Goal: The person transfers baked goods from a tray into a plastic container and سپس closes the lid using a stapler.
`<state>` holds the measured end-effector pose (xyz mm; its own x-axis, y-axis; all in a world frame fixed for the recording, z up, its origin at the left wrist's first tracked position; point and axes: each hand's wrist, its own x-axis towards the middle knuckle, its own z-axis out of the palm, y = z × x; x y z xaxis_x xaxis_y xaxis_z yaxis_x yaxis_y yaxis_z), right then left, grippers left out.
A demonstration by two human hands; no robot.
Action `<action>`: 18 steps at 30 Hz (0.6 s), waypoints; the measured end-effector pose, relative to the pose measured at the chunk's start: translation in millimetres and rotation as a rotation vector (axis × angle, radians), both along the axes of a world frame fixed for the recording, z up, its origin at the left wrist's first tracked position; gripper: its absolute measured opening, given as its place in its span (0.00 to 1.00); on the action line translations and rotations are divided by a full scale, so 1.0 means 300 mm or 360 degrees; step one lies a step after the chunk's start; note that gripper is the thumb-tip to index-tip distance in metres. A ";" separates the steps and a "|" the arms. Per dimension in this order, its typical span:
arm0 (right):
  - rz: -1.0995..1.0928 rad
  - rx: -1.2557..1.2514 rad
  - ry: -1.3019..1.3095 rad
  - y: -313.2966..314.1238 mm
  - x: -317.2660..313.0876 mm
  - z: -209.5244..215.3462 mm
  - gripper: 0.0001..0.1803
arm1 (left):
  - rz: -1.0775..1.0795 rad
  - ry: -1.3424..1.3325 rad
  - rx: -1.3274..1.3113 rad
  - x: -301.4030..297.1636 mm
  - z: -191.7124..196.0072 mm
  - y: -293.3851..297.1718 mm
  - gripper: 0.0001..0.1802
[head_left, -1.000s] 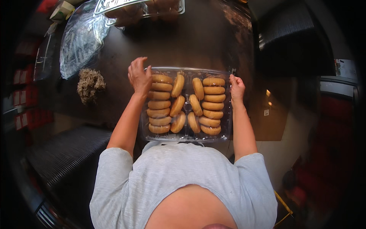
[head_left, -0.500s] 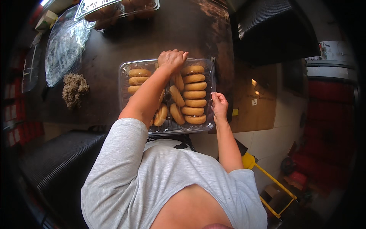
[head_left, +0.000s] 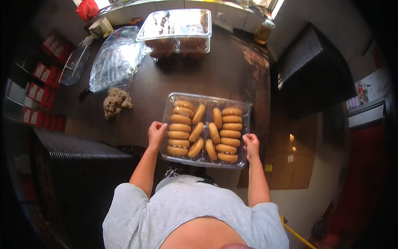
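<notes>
A clear plastic tray [head_left: 203, 163] lies at the table's near edge, slightly tilted in view. Golden ring doughnuts [head_left: 230, 133] stand in rows down its left and right sides, and several more lean along its middle. My left hand [head_left: 156, 133] pinches the tray's left rim between thumb and fingers. On the opposite side, my right hand [head_left: 251, 145] holds the right rim the same way. Both forearms reach forward, one on each side of the tray.
At the back stands a lidded clear box [head_left: 178, 37] of brown baked goods. Left of it are stacked clear plastic lids [head_left: 116, 58] and a tangled brown fibre clump [head_left: 117, 103]. Black ribbed stacks [head_left: 309, 70] flank the table; cardboard [head_left: 286, 166] lies on the floor at right.
My left hand has left the tray's far middle and now grips its left rim. My right hand stays on the right rim. The view has shifted, showing more of the table's back.
</notes>
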<state>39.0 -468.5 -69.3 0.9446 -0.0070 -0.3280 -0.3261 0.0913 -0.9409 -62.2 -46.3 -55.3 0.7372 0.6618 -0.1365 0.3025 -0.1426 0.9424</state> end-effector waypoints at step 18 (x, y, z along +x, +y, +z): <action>0.0278 -0.0119 -0.0225 0.410 0.621 0.901 0.08 | -0.0315 -0.0383 -0.0654 0.507 0.691 0.441 0.07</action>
